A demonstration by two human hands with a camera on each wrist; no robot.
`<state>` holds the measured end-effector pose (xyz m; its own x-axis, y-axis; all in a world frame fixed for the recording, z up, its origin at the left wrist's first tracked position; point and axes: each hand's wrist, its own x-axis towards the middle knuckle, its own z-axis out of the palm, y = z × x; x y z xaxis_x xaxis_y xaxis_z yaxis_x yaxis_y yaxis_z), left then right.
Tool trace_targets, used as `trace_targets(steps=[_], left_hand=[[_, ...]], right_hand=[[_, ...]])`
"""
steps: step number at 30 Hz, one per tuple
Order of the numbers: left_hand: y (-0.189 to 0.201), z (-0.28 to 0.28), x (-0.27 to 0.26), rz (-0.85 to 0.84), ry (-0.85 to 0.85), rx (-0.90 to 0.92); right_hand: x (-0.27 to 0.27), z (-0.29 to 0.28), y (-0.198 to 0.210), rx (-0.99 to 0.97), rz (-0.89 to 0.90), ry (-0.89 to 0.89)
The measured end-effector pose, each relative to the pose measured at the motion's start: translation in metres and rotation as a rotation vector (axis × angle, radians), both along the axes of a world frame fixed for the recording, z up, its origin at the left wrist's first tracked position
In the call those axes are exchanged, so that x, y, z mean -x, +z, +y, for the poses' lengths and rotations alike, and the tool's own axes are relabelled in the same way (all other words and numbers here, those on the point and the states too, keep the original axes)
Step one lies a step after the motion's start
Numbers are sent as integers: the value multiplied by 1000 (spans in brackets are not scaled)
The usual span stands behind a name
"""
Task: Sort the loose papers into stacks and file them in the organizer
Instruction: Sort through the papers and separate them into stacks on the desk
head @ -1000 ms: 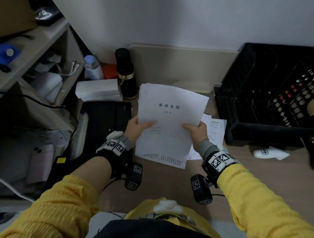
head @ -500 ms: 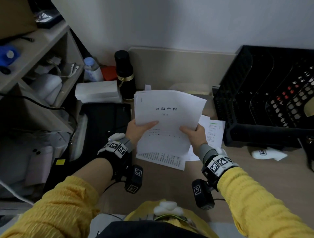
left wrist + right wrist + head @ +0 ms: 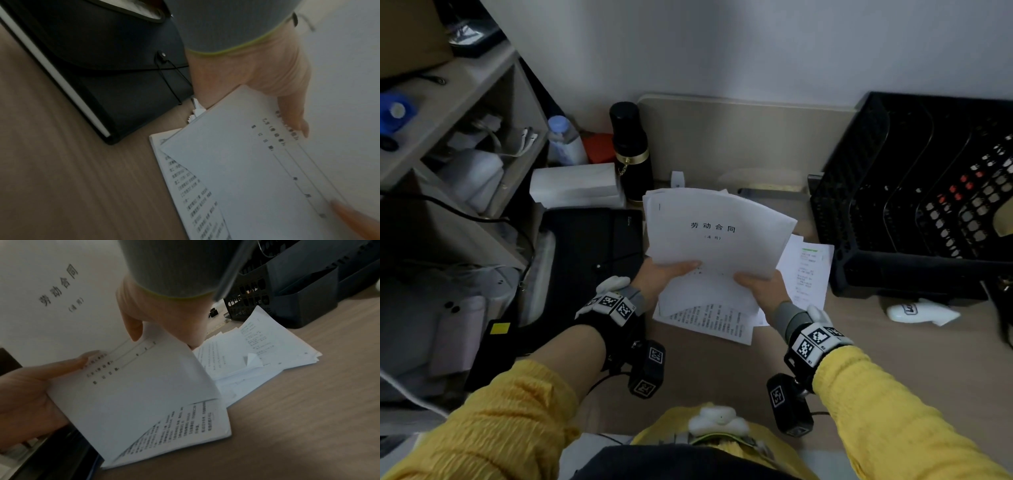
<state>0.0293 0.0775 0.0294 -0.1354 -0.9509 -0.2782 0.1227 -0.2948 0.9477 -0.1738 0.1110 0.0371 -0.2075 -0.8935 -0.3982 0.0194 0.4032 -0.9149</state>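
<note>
Head view – both hands, left hand point(image 3: 654, 279) and right hand point(image 3: 763, 291), pinch the paper bundle point(image 3: 717, 236), now lowered mid-frame; sheets look squared, so filing in the organizer point(image 3: 914, 192) comes next.

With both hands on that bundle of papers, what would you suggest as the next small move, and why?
Probably tap the bundle of papers on the desk to square it. The left hand and right hand hold it raised, its sheets are fanned unevenly at the top, and a printed page hangs askew below; the organizer stands to the right.

Left hand point(image 3: 658, 275) and right hand point(image 3: 763, 289) raised (thumbs on top), fingers curled, gripping.
</note>
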Motion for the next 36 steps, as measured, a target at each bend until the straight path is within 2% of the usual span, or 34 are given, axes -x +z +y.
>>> trace_targets(steps=[5,10,13,15,18,22,24,30,33,36], left_hand=[[-3,-1,-4,-112,-71,-38],[-15,-7,-6,-182,-20,-170],[-26,-8,-19,-253,2,-225],[-34,-10,-28,-283,47,-269],[-43,-12,-38,-332,77,-324],[-52,-17,-41,-512,70,-397],[-56,-19,-40,-582,68,-422],[-56,-25,-31,-634,53,-441],[-55,-28,-27,-633,66,-447],[-56,-30,-26,-624,69,-455]], right_hand=[[1,-5,-6,11,90,22],[6,-17,-12,-22,109,95],[14,-17,-27,-118,160,207],[23,-17,-38,-219,200,204],[44,-15,-54,-305,335,187],[74,-17,-65,-419,591,113],[84,-23,-67,-481,664,70],[89,-37,-69,-518,538,27],[89,-42,-71,-491,450,4],[87,-44,-70,-426,440,-25]])
